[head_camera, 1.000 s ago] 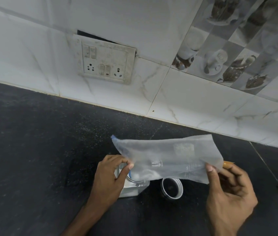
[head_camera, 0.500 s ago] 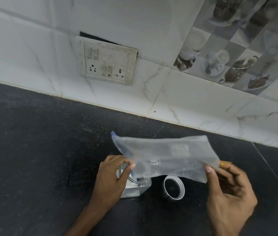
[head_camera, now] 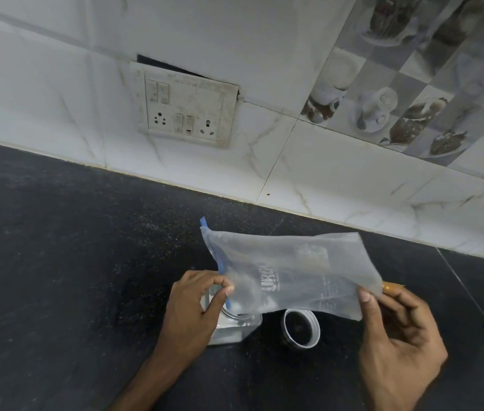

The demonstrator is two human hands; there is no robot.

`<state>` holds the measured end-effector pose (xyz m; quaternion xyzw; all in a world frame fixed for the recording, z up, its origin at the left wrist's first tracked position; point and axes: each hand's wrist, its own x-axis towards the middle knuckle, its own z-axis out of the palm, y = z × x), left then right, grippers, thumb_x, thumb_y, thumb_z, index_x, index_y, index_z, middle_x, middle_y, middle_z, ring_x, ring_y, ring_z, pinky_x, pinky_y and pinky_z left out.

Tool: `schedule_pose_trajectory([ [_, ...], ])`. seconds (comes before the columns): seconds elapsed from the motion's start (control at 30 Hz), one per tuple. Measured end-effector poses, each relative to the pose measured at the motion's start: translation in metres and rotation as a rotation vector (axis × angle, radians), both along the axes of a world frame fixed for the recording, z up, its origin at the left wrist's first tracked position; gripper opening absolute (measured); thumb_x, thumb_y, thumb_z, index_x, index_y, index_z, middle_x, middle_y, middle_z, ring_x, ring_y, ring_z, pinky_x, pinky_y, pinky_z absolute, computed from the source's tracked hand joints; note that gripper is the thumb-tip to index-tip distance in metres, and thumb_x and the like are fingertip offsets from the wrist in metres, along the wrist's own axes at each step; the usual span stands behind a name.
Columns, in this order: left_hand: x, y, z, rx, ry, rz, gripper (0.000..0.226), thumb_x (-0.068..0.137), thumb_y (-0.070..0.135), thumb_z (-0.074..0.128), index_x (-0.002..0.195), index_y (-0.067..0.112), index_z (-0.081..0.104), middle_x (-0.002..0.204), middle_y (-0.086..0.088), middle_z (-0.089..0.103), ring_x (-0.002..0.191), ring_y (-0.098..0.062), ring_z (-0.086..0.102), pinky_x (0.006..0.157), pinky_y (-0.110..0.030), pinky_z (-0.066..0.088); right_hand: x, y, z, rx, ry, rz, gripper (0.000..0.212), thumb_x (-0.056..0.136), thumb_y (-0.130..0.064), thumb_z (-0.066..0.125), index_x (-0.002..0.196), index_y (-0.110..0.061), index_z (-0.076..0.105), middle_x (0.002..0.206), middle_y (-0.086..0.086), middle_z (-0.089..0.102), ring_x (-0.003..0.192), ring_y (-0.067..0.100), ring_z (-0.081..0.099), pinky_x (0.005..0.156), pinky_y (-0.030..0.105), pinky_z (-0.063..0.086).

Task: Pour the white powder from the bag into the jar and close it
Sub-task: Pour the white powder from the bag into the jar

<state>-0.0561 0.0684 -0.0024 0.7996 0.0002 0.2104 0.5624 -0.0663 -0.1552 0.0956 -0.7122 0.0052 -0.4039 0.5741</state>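
Dark speckled stone countertop (head_camera: 56, 262) spreads under and left of the hands. Beyond them rises a white marble-look tiled wall (head_camera: 309, 179), a grimy switch-and-socket plate (head_camera: 185, 109) above, picture tiles (head_camera: 412, 93) up right.

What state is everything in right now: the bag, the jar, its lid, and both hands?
bag: held in the air, nearly empty, blue zip end tipped down over the jar
jar: upright on the counter, open, some white powder inside
lid: off, lying beside the jar with its hollow side up
left hand: pinching the bag's zip end
right hand: pinching the bag's far corner
counter: dusted with white specks
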Motion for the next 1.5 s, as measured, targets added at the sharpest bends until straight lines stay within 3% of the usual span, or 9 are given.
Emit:
schedule_pose_trajectory([
  [0.47, 0.001, 0.000, 0.000, -0.003, 0.017, 0.001, 0.016, 0.085, 0.047, 0.057, 0.086, 0.036, 0.068, 0.088, 0.026, 0.067, 0.094, 0.001, 0.060, 0.083, -0.041, 0.053, 0.002, 0.001, 0.001, 0.039, -0.009, -0.043, 0.026, 0.078, -0.009, 0.076, 0.095, -0.025, 0.065, 0.088, -0.017, 0.074, 0.080, -0.001, 0.070, 0.082, 0.017, 0.056],
  [0.6, 0.000, 0.000, 0.000, -0.005, 0.020, 0.003, 0.015, 0.085, 0.049, 0.055, 0.086, 0.039, 0.066, 0.092, 0.028, 0.067, 0.096, 0.003, 0.059, 0.085, -0.041, 0.052, 0.002, 0.000, 0.002, 0.023, 0.008, -0.056, 0.023, 0.078, -0.008, 0.076, 0.098, -0.015, 0.067, 0.089, -0.016, 0.075, 0.081, 0.001, 0.071, 0.084, 0.019, 0.057],
  [0.8, 0.000, 0.000, 0.000, -0.011, 0.027, 0.010, 0.021, 0.084, 0.050, 0.055, 0.087, 0.034, 0.069, 0.090, 0.027, 0.067, 0.097, 0.000, 0.061, 0.087, -0.044, 0.052, -0.003, 0.011, 0.001, -0.026, 0.010, -0.018, 0.028, 0.082, -0.010, 0.071, 0.094, -0.035, 0.066, 0.091, -0.019, 0.072, 0.082, -0.002, 0.069, 0.083, 0.013, 0.053],
  [0.97, 0.000, -0.001, 0.002, -0.026, 0.022, 0.002, 0.018, 0.084, 0.050, 0.055, 0.087, 0.038, 0.069, 0.104, 0.029, 0.066, 0.100, 0.002, 0.059, 0.089, -0.040, 0.051, -0.005, 0.011, 0.002, -0.102, 0.133, 0.031, 0.030, 0.099, -0.026, 0.050, 0.101, -0.055, 0.057, 0.102, -0.029, 0.066, 0.097, -0.010, 0.061, 0.085, 0.011, 0.047],
  [1.03, 0.001, -0.001, 0.000, -0.024, 0.019, -0.002, 0.019, 0.084, 0.050, 0.056, 0.087, 0.037, 0.069, 0.106, 0.028, 0.065, 0.099, 0.001, 0.060, 0.088, -0.040, 0.052, -0.006, 0.013, 0.003, -0.126, 0.207, 0.105, 0.033, 0.099, -0.025, 0.052, 0.110, -0.056, 0.053, 0.113, -0.026, 0.066, 0.104, -0.006, 0.063, 0.088, 0.023, 0.052],
  [1.1, 0.001, -0.001, 0.000, -0.021, 0.018, -0.001, 0.018, 0.085, 0.050, 0.056, 0.086, 0.037, 0.068, 0.106, 0.027, 0.065, 0.099, 0.000, 0.061, 0.087, -0.043, 0.052, -0.005, 0.012, 0.003, -0.035, 0.269, 0.214, 0.046, 0.090, -0.011, 0.063, 0.117, -0.047, 0.053, 0.118, -0.017, 0.069, 0.105, 0.002, 0.068, 0.085, 0.022, 0.056],
  [1.2, 0.000, -0.001, -0.001, -0.019, 0.015, 0.005, 0.012, 0.085, 0.050, 0.055, 0.086, 0.042, 0.065, 0.106, 0.030, 0.064, 0.099, 0.002, 0.059, 0.088, -0.044, 0.051, -0.002, 0.010, 0.006, 0.049, 0.289, 0.232, 0.059, 0.078, 0.009, 0.071, 0.114, -0.035, 0.054, 0.107, -0.010, 0.074, 0.093, 0.006, 0.073, 0.078, 0.016, 0.056],
  [1.37, 0.001, -0.001, -0.001, -0.023, 0.021, 0.000, 0.015, 0.084, 0.050, 0.055, 0.085, 0.041, 0.066, 0.106, 0.028, 0.064, 0.099, 0.000, 0.060, 0.088, -0.044, 0.051, -0.004, 0.011, 0.008, 0.093, 0.232, 0.083, 0.049, 0.073, 0.007, 0.078, 0.102, -0.028, 0.060, 0.063, -0.007, 0.071, 0.057, -0.003, 0.063, 0.064, 0.007, 0.051],
  [1.5, 0.000, -0.001, -0.001, -0.029, 0.024, 0.006, 0.018, 0.084, 0.050, 0.055, 0.085, 0.037, 0.068, 0.095, 0.027, 0.068, 0.099, 0.000, 0.060, 0.088, -0.044, 0.051, -0.005, 0.016, 0.010, 0.092, 0.260, 0.112, 0.046, 0.072, 0.005, 0.078, 0.104, -0.025, 0.063, 0.069, -0.011, 0.076, 0.061, -0.006, 0.066, 0.066, 0.007, 0.051],
])
